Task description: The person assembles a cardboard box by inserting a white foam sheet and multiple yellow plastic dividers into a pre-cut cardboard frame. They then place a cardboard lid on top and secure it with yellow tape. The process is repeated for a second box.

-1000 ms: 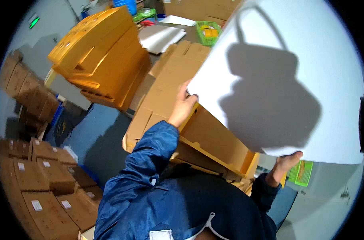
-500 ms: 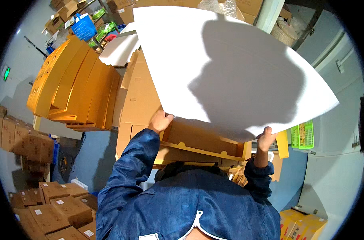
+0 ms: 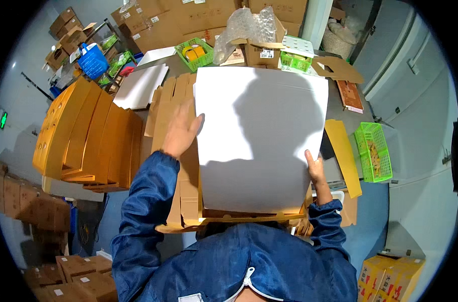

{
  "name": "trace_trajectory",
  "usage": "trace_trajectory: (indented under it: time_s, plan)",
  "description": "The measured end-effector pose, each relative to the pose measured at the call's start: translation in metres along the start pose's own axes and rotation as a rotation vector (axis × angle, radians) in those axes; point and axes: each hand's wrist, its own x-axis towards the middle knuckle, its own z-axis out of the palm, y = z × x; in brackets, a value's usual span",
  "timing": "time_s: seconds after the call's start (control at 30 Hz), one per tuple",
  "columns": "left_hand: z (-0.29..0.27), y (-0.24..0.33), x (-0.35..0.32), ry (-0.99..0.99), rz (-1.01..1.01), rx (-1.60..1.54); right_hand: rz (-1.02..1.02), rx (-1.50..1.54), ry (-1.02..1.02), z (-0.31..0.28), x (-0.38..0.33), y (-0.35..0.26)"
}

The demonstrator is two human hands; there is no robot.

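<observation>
A: Where's the white sheet (image 3: pixel 261 141)?

B: Lying flat on the stack of brown cardboard blanks (image 3: pixel 181 166), on the grey surface (image 3: pixel 334 105), right in front of the person.

A: Left hand (image 3: pixel 181 132)?

B: Spread, fingers apart, tips touching the sheet's left edge, palm over the cardboard.

A: Right hand (image 3: pixel 315 168)?

B: At the sheet's right edge nr the lower corner, thumb on top; rest of the fingers hidden underneath, so it's pinching that edge.

A: Around it?

B: Orange folded cartons (image 3: pixel 83 136) to the left, another white sheet stack (image 3: pixel 141 85) beyond, green basket (image 3: pixel 372 151) on the right.
</observation>
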Motion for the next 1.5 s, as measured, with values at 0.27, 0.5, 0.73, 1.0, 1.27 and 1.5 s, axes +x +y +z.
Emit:
trace_trajectory:
  time_s: [0.27,0.5,0.73,1.0,1.27,1.5]
  plan:
    - [0.098,-0.062,0.114,-0.110,0.042,-0.201,0.022,-0.270,-0.073,-0.002,0.000,0.017]
    - [0.139,-0.095,0.099,-0.220,-0.147,-0.159,-0.593,-0.709,0.108,-0.003,0.043,-0.044]
    - [0.142,-0.095,0.100,-0.146,-0.156,-0.309,-0.763,-0.979,-0.006,0.038,0.147,-0.062]
    - [0.158,-0.090,0.092,-0.197,-0.042,0.012,-0.707,-1.035,-0.093,0.053,0.170,-0.050]
    - [0.173,-0.114,0.090,-0.074,-0.055,-0.127,-0.485,-0.585,-0.175,0.043,0.198,-0.033]
    - [0.181,-0.106,0.089,-0.190,-0.204,-0.082,-0.461,-0.579,-0.130,0.037,0.196,-0.021]
